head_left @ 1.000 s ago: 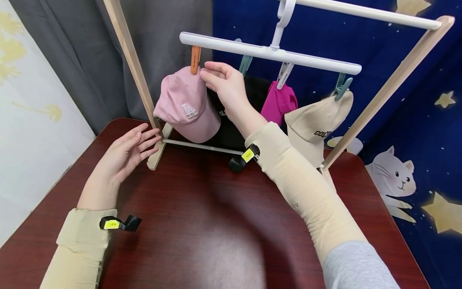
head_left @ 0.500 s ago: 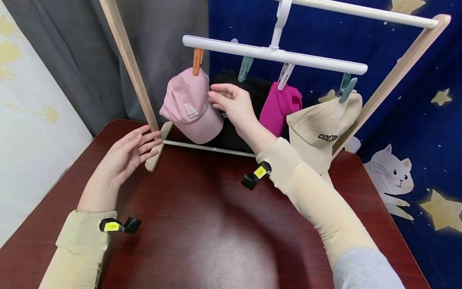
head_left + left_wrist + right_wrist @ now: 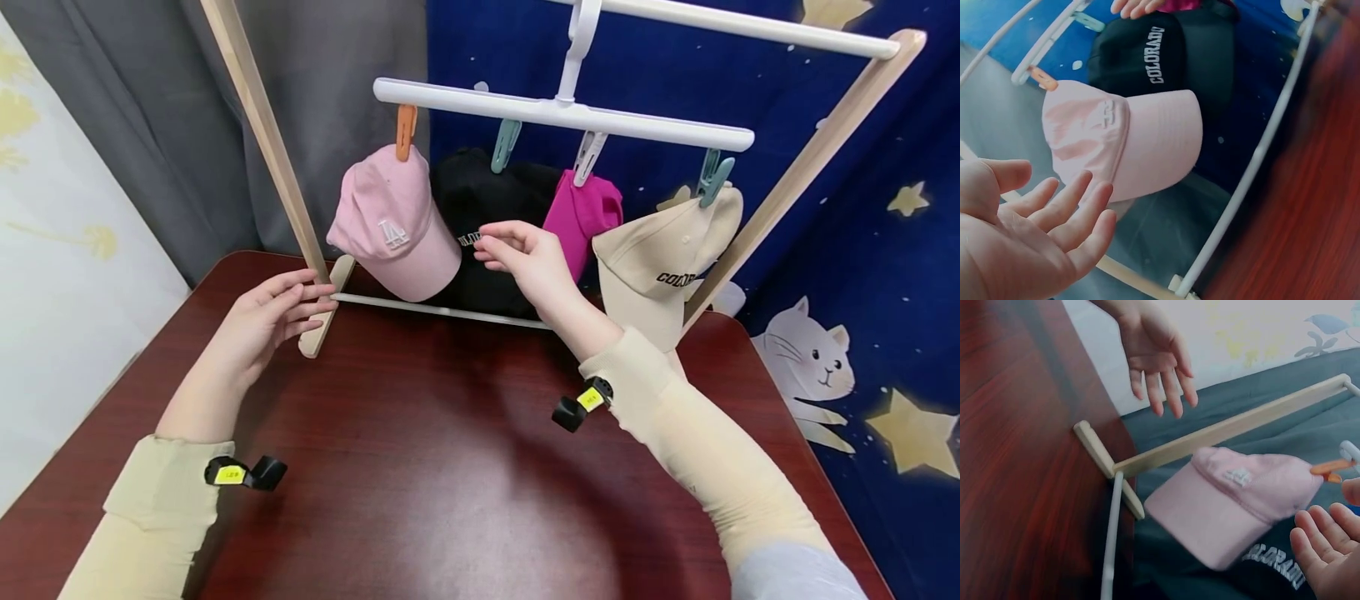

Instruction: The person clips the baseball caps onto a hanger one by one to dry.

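Observation:
Four clips on a white hanger is more than I count here, so: several caps hang by clips from a white hanger. A pink cap with white letters hangs at the left from an orange clip. Beside it a black cap hangs from a green clip, partly behind my right hand. That hand holds nothing, its fingers loosely bent in front of the black cap. My left hand, relaxed and bare of any object, is near the rack's left foot. In the left wrist view the pink cap is beyond its fingers.
A magenta cap and a beige cap hang farther right. The wooden rack has a left post, a right post and a low white bar. It stands on a dark red table.
My right hand has moved away from the top of the pink cap, down and to the right. The pink cap hangs from its clip. My left hand has barely moved.

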A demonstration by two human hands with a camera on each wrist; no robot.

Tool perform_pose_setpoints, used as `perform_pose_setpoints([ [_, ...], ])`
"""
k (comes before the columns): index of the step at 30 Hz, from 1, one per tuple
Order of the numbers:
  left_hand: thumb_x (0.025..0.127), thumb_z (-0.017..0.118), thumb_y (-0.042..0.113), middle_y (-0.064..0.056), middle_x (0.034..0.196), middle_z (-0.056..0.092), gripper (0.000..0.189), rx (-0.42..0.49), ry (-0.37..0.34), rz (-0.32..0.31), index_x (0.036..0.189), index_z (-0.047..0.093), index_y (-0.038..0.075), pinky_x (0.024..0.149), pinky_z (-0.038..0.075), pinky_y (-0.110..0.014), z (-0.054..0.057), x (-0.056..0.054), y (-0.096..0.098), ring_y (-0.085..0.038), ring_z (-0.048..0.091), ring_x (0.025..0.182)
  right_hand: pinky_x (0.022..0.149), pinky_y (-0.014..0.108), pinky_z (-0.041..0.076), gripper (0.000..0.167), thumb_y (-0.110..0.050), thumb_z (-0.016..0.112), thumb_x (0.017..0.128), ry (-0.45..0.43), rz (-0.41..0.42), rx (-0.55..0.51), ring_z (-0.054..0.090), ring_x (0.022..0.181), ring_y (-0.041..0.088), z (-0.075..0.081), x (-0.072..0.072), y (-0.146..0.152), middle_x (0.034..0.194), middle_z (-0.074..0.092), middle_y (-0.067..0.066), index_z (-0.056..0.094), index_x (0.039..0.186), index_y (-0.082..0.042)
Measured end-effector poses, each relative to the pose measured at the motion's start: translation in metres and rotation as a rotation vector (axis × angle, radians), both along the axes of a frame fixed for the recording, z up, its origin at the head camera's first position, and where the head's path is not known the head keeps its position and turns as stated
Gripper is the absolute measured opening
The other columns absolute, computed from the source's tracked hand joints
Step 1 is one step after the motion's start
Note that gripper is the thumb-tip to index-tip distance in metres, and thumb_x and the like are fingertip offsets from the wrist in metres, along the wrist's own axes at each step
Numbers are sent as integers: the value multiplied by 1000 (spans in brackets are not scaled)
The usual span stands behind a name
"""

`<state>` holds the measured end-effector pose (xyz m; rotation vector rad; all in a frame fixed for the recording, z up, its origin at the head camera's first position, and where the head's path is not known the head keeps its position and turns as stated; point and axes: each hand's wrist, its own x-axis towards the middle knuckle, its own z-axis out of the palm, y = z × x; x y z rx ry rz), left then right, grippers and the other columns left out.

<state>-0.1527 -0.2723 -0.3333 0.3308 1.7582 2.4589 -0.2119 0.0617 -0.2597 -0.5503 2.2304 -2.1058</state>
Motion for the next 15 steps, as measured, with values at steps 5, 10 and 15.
perform_pose_setpoints([
  [5, 101, 50, 14, -2, 108, 69, 24, -171, 25, 38, 124, 53, 10, 77, 53, -24, -2, 0, -2, -15, 67, 96, 82, 33, 53, 29, -4, 58, 95, 17, -20, 40, 68, 88, 20, -10, 8, 22, 106, 64, 28, 57, 117, 14],
  [10, 100, 52, 17, 1, 106, 69, 25, -335, 65, 55, 125, 52, 13, 74, 53, -22, -3, 2, -5, -12, 67, 94, 78, 31, 54, 27, -3, 57, 95, 54, -39, 97, 68, 83, 16, -20, 17, 44, 101, 66, 26, 58, 114, 16],
  [15, 102, 48, 17, 7, 105, 68, 27, -535, 129, 89, 127, 51, 9, 73, 51, -20, -2, 5, -9, -9, 66, 93, 79, 34, 54, 24, -2, 57, 95, 73, -58, 178, 67, 85, 16, -30, 28, 71, 101, 66, 26, 59, 112, 14],
])
